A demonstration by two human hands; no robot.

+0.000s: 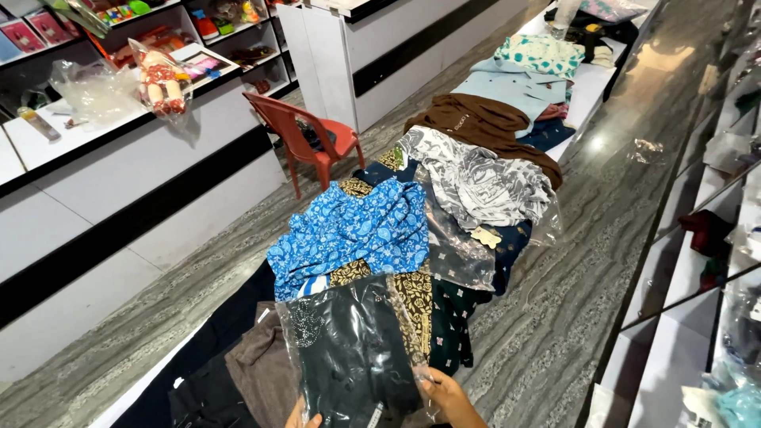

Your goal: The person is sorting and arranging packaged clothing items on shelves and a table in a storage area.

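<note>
— Garment status?

— Dark garment in a clear plastic bag (353, 349), held up over the near end of the table (583, 99), which is long, white and covered in clothes. My right hand (448, 396) pinches the lower right edge of the bag, grip closed on the plastic. My left hand (303, 418) shows only fingertips at the bag's bottom edge; they touch it, but I cannot tell whether that grip is closed.

— What lies around it?

— Just behind the bag, a blue patterned cloth (357, 230) heaped on a gold-and-black print. Beyond that, a grey-and-white printed piece (476, 178) partly under loose plastic, then a brown garment (483, 123), then pale blue and teal pieces at the far end. A grey-brown fabric (258, 368) lies to the bag's left. A red plastic chair (305, 135) stands on the floor beside the table.

— Step in hand?

— In my judgement, handling one packed garment: lifted, not yet set down. The next move calls for a firm hold on both lower corners, since the slick bag could slip or sag.
</note>
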